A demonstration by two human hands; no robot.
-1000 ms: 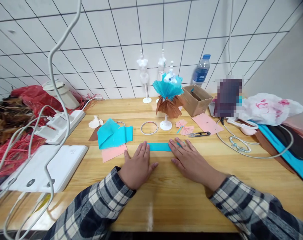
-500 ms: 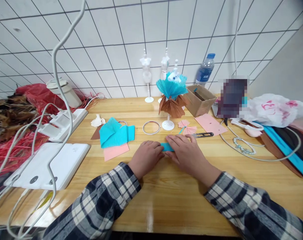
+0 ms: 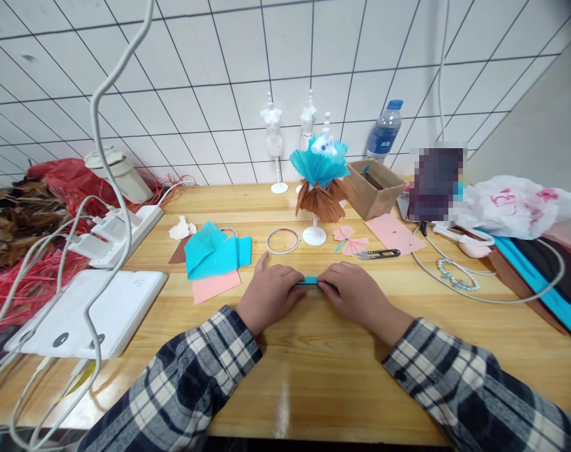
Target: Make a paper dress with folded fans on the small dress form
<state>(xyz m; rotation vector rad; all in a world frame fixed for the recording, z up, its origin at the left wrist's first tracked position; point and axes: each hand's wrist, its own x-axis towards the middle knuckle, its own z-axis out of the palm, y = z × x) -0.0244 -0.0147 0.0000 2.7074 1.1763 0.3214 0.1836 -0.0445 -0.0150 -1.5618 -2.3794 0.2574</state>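
Observation:
A narrow folded strip of turquoise crepe paper (image 3: 310,281) stretches between my two hands, just above or on the wooden table. My left hand (image 3: 271,295) pinches its left end, with one finger raised. At the other end, my right hand (image 3: 356,292) closes round the strip, fingers bent. Beyond my hands lie a pale ring (image 3: 283,240), a pleated pink paper bow (image 3: 350,241) and black-handled thread snips (image 3: 378,254). A small mannequin stand wears a turquoise and brown pleated paper dress (image 3: 319,169). Turquoise paper (image 3: 205,251) lies to the left over a pink sheet (image 3: 216,287).
Two white mannequin stands (image 3: 273,141) stand by the tiled wall, near a cardboard box (image 3: 374,188) and a water bottle (image 3: 385,130). At left are a power strip (image 3: 120,235), a white device (image 3: 88,311) and loose cables. A beaded bracelet (image 3: 457,275) lies right.
The turquoise strip looks narrower, turned or folded to a thin edge. My right hand has drawn its fingers in round its end, and one left finger has lifted.

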